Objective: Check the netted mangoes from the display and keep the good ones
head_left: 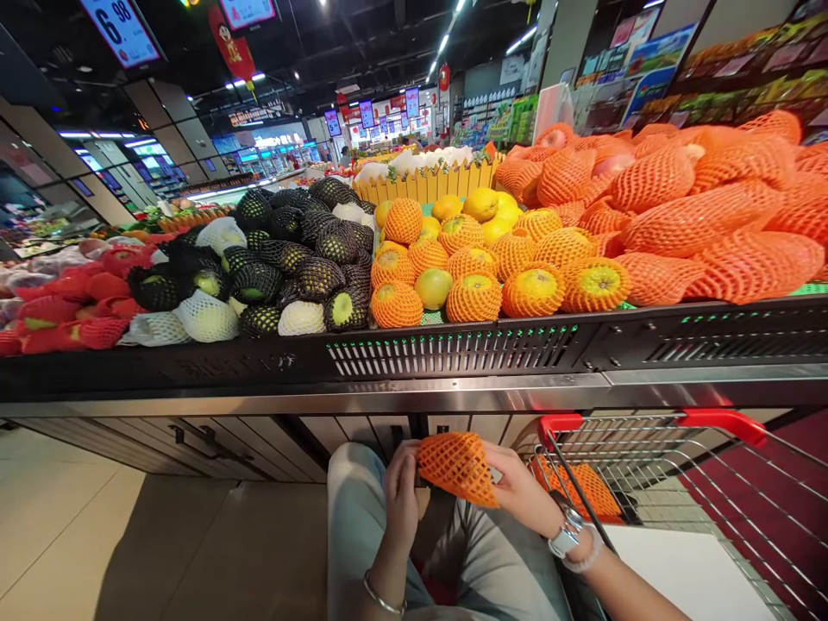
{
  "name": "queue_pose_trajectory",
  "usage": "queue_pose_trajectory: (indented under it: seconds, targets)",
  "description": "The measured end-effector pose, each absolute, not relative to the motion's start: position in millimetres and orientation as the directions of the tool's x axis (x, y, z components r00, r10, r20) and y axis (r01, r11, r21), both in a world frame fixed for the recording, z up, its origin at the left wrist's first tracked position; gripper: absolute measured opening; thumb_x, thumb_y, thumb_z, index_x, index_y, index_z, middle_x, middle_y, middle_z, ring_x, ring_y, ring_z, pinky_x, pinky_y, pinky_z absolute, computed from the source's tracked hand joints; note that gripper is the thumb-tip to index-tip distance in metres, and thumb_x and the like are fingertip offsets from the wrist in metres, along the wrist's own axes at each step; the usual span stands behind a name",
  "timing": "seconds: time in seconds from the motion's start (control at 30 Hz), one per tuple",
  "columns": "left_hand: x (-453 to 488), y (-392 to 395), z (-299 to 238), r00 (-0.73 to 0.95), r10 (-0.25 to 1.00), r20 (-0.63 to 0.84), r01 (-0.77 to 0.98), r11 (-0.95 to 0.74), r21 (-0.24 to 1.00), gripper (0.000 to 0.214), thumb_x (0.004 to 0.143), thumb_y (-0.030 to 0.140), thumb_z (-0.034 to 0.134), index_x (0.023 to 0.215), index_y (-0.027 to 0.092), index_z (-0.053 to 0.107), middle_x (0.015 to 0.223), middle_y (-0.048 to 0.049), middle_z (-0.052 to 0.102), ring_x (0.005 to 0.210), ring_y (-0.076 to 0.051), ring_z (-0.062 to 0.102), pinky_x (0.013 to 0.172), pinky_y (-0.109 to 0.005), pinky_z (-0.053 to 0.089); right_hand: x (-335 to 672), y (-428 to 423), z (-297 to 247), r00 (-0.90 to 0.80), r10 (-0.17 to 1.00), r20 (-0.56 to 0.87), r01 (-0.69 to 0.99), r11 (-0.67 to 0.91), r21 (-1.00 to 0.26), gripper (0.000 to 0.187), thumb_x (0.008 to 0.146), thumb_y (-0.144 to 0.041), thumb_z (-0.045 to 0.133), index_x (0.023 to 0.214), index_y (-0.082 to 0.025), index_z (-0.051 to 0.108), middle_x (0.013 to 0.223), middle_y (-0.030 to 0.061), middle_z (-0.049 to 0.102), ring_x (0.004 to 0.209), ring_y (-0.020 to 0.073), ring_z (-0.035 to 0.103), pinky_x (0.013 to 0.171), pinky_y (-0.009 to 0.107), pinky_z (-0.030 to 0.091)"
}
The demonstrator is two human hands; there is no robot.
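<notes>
**Left hand (402, 492) and right hand (519, 487) clamped on an orange foam net (458, 468)!**
There it was, pinched between both hands over the person's pale trousers (482, 561), just beside the red-handled shopping cart (647, 423), with a second orange net (579, 489) lying in the cart, a watch (567, 532) on the right wrist, and netted mangoes (705, 216) heaped on the display upper right.

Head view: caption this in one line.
Left hand and right hand hold orange foam netting beside a shopping cart below fruit displays.
</notes>
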State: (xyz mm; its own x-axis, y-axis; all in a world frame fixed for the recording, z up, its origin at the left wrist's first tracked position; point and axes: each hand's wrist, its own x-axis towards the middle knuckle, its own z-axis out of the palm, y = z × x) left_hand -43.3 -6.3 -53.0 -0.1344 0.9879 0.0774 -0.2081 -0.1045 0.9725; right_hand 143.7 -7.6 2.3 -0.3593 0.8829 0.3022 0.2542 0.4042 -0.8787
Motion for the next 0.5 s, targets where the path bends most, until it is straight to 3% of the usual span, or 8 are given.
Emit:
queue_pose_trajectory:
  seconds: [0.1, 0.2, 0.33, 0.4, 0.5]
  targets:
    - [-41, -1, -45, -0.312, 0.949, 0.036, -0.353, -0.152, 0.923, 0.041, 0.077, 0.058, 0.061, 0.088, 0.019, 0.066, 0.098, -0.0072, 0.062, 0.102, -0.022, 0.056, 0.095, -0.035, 0.042, 140, -9, 5, -0.450, 0.843, 0.296, 0.270, 0.445, -0.854, 0.024, 0.089, -0.031, 0.051, 0.077, -0.016, 0.065, 0.087, 0.0076, 0.068, 0.084, 0.0153, 0.062, 0.079, 0.025, 0.051]
    - [-37, -1, -37, -0.074, 0.990, -0.124, -0.538, 0.065, 0.840, 0.054, 0.074, 0.063, 0.061, 0.107, 0.020, 0.064, 0.116, -0.0093, 0.062, 0.113, -0.025, 0.054, 0.098, -0.038, 0.041, 134, -9, -2, -0.507, 0.830, 0.232, 0.323, 0.433, -0.841, 0.017, 0.087, -0.018, 0.048, 0.087, -0.017, 0.064, 0.097, 0.0081, 0.067, 0.092, 0.0158, 0.061, 0.084, 0.027, 0.051]
    - [-29, -6, -43, 0.133, 0.964, -0.232, -0.572, 0.265, 0.776, 0.044, 0.079, 0.053, 0.061, 0.104, 0.017, 0.067, 0.106, -0.0085, 0.067, 0.103, -0.023, 0.059, 0.095, -0.035, 0.042, 125, -8, -22, -0.578, 0.805, 0.134, 0.420, 0.434, -0.797, 0.036, 0.073, -0.002, 0.044, 0.099, -0.017, 0.063, 0.112, 0.0090, 0.064, 0.111, 0.0179, 0.056, 0.100, 0.033, 0.045]
    - [-25, -7, -54, 0.182, 0.940, -0.288, -0.602, 0.338, 0.723, 0.040, 0.078, 0.048, 0.064, 0.100, 0.015, 0.068, 0.099, -0.0077, 0.068, 0.096, -0.021, 0.061, 0.090, -0.033, 0.044, 122, -8, -28, -0.574, 0.816, 0.065, 0.490, 0.407, -0.771, 0.035, 0.069, 0.000, 0.043, 0.092, -0.017, 0.063, 0.107, 0.0083, 0.065, 0.107, 0.0179, 0.058, 0.099, 0.033, 0.045]
    - [-20, -7, -70, 0.233, 0.872, -0.431, -0.689, 0.461, 0.560, 0.028, 0.076, 0.036, 0.067, 0.092, 0.013, 0.070, 0.093, -0.0062, 0.070, 0.087, -0.018, 0.063, 0.080, -0.028, 0.046, 123, -7, -26, -0.494, 0.869, -0.022, 0.614, 0.331, -0.717, 0.024, 0.076, -0.003, 0.041, 0.082, -0.015, 0.062, 0.095, 0.0083, 0.066, 0.094, 0.0176, 0.061, 0.087, 0.029, 0.048]
